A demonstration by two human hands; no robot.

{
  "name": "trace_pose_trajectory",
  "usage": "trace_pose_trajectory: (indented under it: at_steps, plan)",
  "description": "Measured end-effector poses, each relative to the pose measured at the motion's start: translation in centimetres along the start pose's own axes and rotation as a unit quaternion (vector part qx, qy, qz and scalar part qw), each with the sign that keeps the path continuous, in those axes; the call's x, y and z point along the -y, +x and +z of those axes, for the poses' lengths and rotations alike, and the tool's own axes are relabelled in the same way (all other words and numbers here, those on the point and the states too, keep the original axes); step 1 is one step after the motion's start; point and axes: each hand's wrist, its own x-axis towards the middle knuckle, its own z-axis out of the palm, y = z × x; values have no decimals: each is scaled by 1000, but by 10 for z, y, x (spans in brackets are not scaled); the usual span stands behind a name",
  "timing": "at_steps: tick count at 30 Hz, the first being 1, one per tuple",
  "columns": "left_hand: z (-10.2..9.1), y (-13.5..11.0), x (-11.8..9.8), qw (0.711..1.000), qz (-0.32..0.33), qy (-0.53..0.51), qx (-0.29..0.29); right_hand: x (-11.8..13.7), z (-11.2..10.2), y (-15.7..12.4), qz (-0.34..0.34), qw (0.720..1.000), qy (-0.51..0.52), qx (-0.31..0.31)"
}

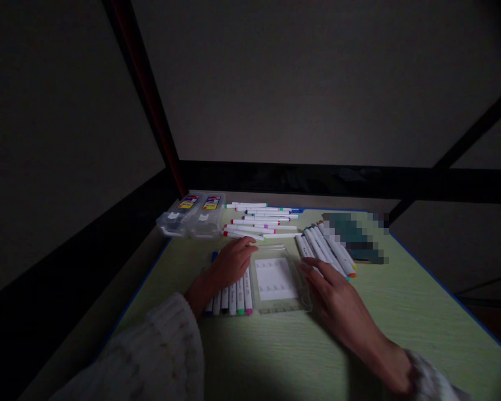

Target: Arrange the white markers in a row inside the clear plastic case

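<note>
A clear plastic marker case [304, 301] lies on the table in front of me, with a white printed card [278, 278] showing in it. Along its left side sits a row of white markers with coloured ends [232, 301], partly under my left hand [229, 263]. The fingers of that hand are bent together at the case's upper left corner. My right hand [338, 298] has its fingers closed at the case's right edge; its thumb is mostly hidden. Just beyond the right fingertips lies a second group of thick white markers [328, 250].
Several thinner white markers [261, 220] lie loosely at the back of the table [275, 356]. Two clear cases with yellow labels [192, 217] stand at the back left. A dark green item [350, 234], partly pixelated, lies at the right. Walls rise behind the table.
</note>
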Motion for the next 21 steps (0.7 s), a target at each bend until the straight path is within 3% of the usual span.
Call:
trace_pose_trajectory:
  at_steps: [8,21]
  plan:
    - [1,1,0,998,-41,38,-16,30,-4,-1,-144,988,30,51]
    - [10,1,6,990,-112,73,44,39,5,-4,-167,978,51,115]
